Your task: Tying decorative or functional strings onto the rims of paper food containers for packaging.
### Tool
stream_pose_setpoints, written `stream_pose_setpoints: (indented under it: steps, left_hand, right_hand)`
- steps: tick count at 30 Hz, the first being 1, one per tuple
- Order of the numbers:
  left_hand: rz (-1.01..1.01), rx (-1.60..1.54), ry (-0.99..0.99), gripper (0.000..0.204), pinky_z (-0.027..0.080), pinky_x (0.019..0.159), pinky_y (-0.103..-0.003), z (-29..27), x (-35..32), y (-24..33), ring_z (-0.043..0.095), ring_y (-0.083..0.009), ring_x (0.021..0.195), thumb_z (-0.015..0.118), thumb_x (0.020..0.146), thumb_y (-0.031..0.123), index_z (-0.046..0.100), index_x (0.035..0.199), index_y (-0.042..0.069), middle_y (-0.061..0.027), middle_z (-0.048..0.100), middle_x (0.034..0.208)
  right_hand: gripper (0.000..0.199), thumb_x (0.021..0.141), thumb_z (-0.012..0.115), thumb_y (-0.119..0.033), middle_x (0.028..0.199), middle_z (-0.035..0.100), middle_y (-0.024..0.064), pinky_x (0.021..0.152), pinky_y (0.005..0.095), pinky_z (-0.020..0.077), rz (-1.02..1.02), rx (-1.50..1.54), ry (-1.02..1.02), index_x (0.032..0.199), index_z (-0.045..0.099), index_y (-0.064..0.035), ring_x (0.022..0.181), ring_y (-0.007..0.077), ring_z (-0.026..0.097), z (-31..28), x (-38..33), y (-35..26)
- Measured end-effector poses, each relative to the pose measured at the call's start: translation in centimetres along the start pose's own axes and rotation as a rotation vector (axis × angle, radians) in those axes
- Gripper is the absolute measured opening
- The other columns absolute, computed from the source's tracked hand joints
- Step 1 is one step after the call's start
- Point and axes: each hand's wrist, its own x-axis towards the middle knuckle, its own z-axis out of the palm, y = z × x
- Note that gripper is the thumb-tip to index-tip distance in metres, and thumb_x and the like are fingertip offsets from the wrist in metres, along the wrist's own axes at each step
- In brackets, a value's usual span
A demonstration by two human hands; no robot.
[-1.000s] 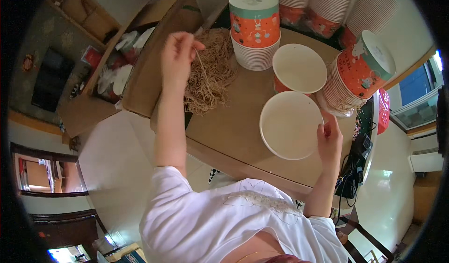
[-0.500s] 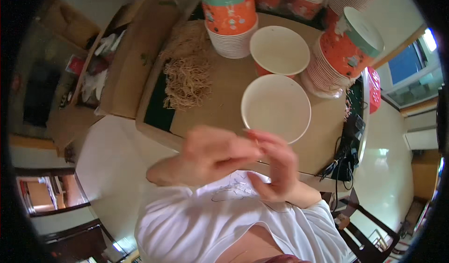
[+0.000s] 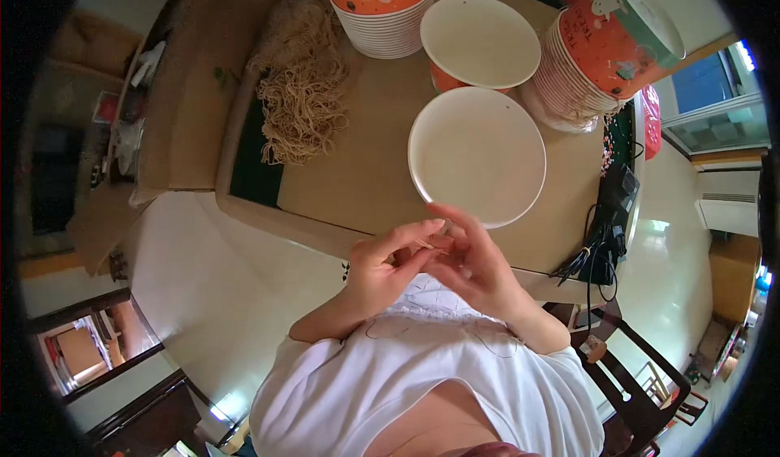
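Note:
Before my chest, at the table's near edge, my two hands meet with the fingertips drawn together. My left hand (image 3: 380,267) pinches with its thumb and index finger. Facing it, my right hand (image 3: 479,274) has its fingers curled and closed in. A thin pale strand, seemingly string (image 3: 429,246), shows between the fingertips; its ends are hidden. Just beyond the fingers stands a white-lined paper bucket (image 3: 478,156). Behind it is a second paper bucket (image 3: 479,41), white inside and orange outside. A tangled heap of beige string (image 3: 302,112) lies to the left.
A stack of orange paper buckets (image 3: 382,18) stands at the back, and another tilted stack (image 3: 589,55) leans at right. Black cables with an adapter (image 3: 601,242) lie along the table's right edge. A cardboard box (image 3: 183,108) flanks the left side; a dark chair (image 3: 642,376) stands lower right.
My hands were blurred and are now steadier, fingertips together, with the left hand lower and turned. The view has shifted, so the buckets and string heap appear higher in the picture.

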Motion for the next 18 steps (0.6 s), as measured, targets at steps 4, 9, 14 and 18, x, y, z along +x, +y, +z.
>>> stream_pose_setpoints:
  steps: [4,9,14,18]
  left_hand:
    - [-0.148,-0.177,0.034,0.036,0.048,0.054,-0.018,-0.2,0.2,0.6,0.062,-0.0046,0.070,0.063,0.084,-0.010,0.061,0.117,0.004,-0.0085,0.071,0.094]
    - [-0.059,-0.077,0.096,0.031,0.047,0.052,-0.016,-1.0,0.5,0.6,0.060,-0.0044,0.066,0.063,0.085,-0.008,0.061,0.114,0.001,-0.0108,0.071,0.094]
    - [-0.457,-0.153,-0.145,0.016,0.039,0.052,-0.019,-2.7,1.4,2.3,0.048,-0.0047,0.060,0.052,0.098,0.010,0.061,0.089,0.001,-0.0022,0.062,0.075]
    - [-0.719,-0.463,-0.442,0.036,0.026,0.049,-0.020,-1.2,2.0,2.3,0.034,-0.0046,0.056,0.043,0.102,0.033,0.051,0.079,0.006,0.0026,0.044,0.068]
  right_hand:
    - [0.028,0.089,0.063,0.001,0.089,0.066,0.0077,0.068,0.0212,0.0491,-0.004,-0.162,0.168,0.115,0.053,0.0007,0.078,0.0069,0.060,-0.7,-0.7,0.2]
    - [0.010,0.085,0.062,0.011,0.075,0.063,0.0025,0.054,0.0151,0.0412,-0.157,-0.310,0.360,0.092,0.063,0.0039,0.065,0.0023,0.054,-1.0,-1.1,1.0]
    - [0.018,0.072,0.072,0.009,0.062,0.057,0.0017,0.044,0.0204,0.0330,-0.477,-0.599,0.330,0.085,0.065,-0.0015,0.049,0.0058,0.048,-2.1,-0.6,-0.1]
    - [0.022,0.066,0.076,0.006,0.054,0.048,0.0008,0.040,0.0257,0.0294,-0.624,-0.709,0.285,0.082,0.066,-0.0041,0.043,0.0104,0.042,-1.9,-0.4,-0.3]
